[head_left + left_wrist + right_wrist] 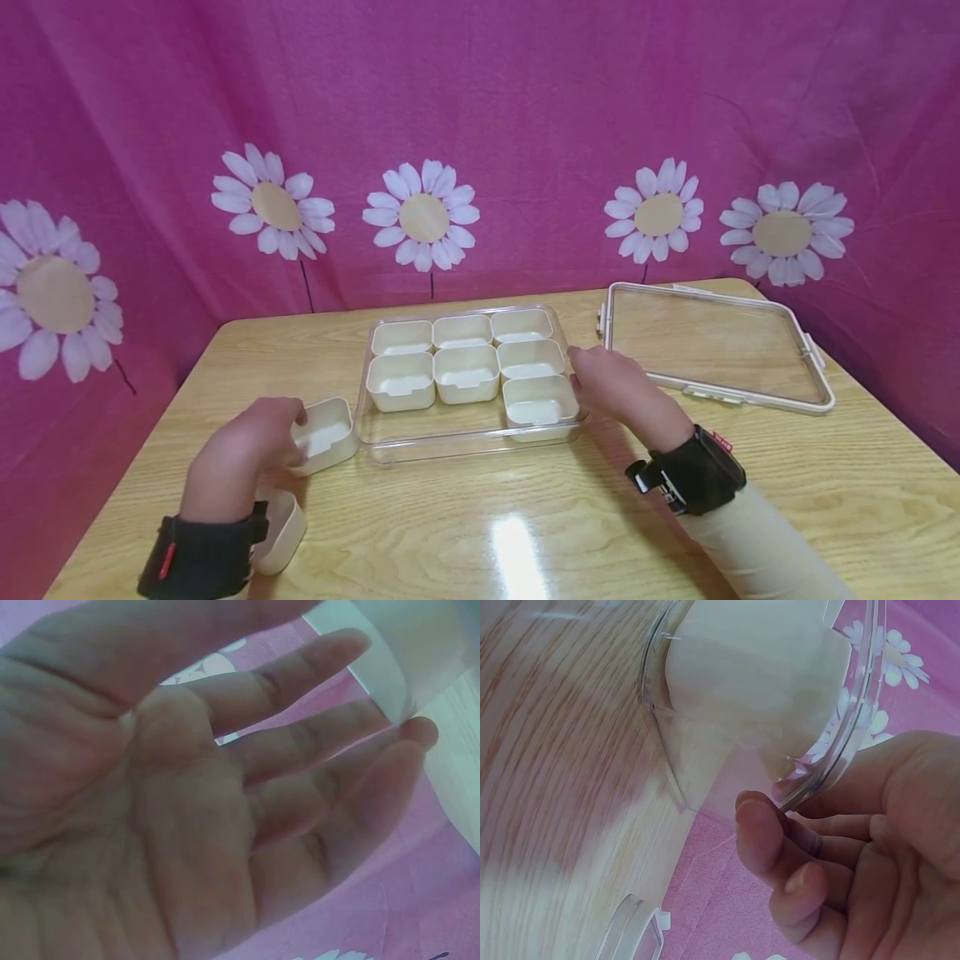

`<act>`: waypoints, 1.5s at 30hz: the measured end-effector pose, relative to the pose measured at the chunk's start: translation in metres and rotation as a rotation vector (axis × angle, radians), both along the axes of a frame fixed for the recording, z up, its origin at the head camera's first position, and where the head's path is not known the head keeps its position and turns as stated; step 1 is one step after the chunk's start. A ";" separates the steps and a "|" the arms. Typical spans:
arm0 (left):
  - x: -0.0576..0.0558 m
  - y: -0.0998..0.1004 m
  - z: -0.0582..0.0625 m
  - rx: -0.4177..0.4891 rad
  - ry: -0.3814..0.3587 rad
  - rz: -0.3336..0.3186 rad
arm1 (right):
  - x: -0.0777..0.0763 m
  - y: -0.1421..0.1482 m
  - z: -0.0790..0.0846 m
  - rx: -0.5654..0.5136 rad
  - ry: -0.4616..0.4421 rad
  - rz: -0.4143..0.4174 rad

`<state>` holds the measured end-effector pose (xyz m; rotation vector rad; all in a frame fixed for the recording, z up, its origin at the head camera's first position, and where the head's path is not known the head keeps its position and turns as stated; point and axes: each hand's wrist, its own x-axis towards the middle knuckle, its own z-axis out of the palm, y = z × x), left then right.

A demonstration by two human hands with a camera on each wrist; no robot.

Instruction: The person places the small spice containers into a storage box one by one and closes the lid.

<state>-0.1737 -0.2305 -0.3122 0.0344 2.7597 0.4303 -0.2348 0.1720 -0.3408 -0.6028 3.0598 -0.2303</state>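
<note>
A clear plastic box (442, 433) lies on the table in front of me. Several cream bins (467, 375) fill its two back rows, and one cream bin (542, 402) sits at its front right. My right hand (611, 383) pinches the box's right rim, thumb and fingers on opposite sides of the wall in the right wrist view. To the left of the box, my left hand (258, 437) grips the left side of a loose cream bin (330, 433) on the table. In the left wrist view, fingertips overlap that bin's pale wall (382, 660).
Another cream bin (281, 533) stands nearer, partly hidden by the left wrist. A clear lid with a pale frame (750, 404) and side clips lies at the back right. Behind the wooden table (420, 517) hangs a pink flowered cloth (525, 125).
</note>
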 end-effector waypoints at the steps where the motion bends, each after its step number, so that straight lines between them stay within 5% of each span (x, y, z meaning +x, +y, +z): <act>1: 0.000 0.000 0.000 0.004 -0.008 0.007 | 0.000 0.000 0.000 0.001 0.000 0.000; 7: 0.000 0.000 0.001 0.042 -0.032 0.051 | 0.000 0.000 0.001 0.002 0.008 0.004; 15: -0.003 -0.001 0.000 0.021 0.007 0.022 | 0.000 -0.001 -0.001 -0.002 -0.014 -0.019; 33: 0.000 -0.015 0.001 0.038 0.216 -0.038 | 0.005 -0.004 -0.004 -0.007 -0.001 -0.025; 45: 0.003 -0.021 0.009 0.058 0.301 0.016 | 0.005 -0.004 -0.006 -0.016 0.071 0.001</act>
